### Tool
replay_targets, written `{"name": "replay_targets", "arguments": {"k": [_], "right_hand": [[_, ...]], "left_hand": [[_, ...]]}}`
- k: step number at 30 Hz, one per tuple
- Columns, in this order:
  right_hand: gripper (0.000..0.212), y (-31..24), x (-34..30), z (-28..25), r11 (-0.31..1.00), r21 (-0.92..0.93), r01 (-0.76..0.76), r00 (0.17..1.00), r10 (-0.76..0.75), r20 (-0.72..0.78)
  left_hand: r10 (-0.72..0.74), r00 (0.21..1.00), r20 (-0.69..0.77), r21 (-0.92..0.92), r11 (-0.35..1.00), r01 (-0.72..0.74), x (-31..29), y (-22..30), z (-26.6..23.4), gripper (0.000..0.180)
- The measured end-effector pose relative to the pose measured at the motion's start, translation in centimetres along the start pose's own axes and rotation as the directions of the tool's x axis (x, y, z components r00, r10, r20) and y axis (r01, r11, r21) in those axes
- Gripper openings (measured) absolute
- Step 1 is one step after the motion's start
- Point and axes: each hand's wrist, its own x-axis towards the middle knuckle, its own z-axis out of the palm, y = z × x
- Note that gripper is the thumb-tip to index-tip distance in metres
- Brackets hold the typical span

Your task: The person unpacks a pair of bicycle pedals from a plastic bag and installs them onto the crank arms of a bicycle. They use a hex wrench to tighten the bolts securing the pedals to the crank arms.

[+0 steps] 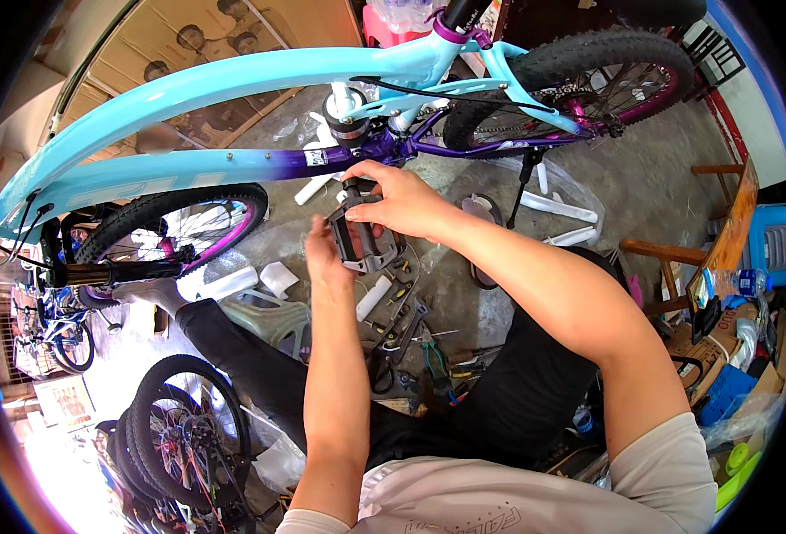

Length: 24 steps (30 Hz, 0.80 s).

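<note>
The black pedal (365,236) is up in front of the person's chest, between the two hands. The right hand (398,201) has its thumb and fingers nearly closed around the pedal's upper end; the left hand (327,258) is at its left edge, fingers partly curled and blurred, and I cannot tell whether they grip. If the right pinch loosens while the left gives little support, the pedal could drop among the tools below; the frame could get scratched if the metal swings against it. Counting outward: one pedal, two hands, one pair of green-handled pliers (435,359) among tools too jumbled to count, one light-blue and purple bicycle frame (233,82) beyond, with one front wheel (254,206), one kickstand (524,182) and one rear wheel (606,46).
</note>
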Motion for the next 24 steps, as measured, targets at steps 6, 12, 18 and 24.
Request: {"name": "replay_targets", "arguments": {"k": [6, 12, 18, 24], "right_hand": [[0.049, -1.0, -0.2, -0.2, 0.997, -0.018, -0.074, 0.996, 0.075, 0.04], [0.048, -0.3, 0.1, 0.0, 0.997, 0.013, -0.077, 0.997, 0.077, 0.004], [0.047, -1.2, -0.4, -0.2, 0.997, 0.01, -0.074, 0.997, 0.074, 0.016], [0.047, 0.0, 0.0, -0.1, 0.999, 0.028, -0.038, 0.999, 0.037, 0.026]], "left_hand": [[0.796, 0.579, -0.175, 0.456, 0.587, -0.669, -5.4, 4.2, 5.6, 0.032], [0.841, 0.514, 0.169, 0.665, 0.288, -0.689, -5.5, 1.8, 7.9, 0.033], [0.757, 0.649, -0.073, 0.575, 0.564, -0.593, -3.6, 0.6, 5.0, 0.033], [0.069, 0.997, 0.026, 0.142, 0.987, -0.072, -2.3, 0.1, 3.6, 0.053]]}}
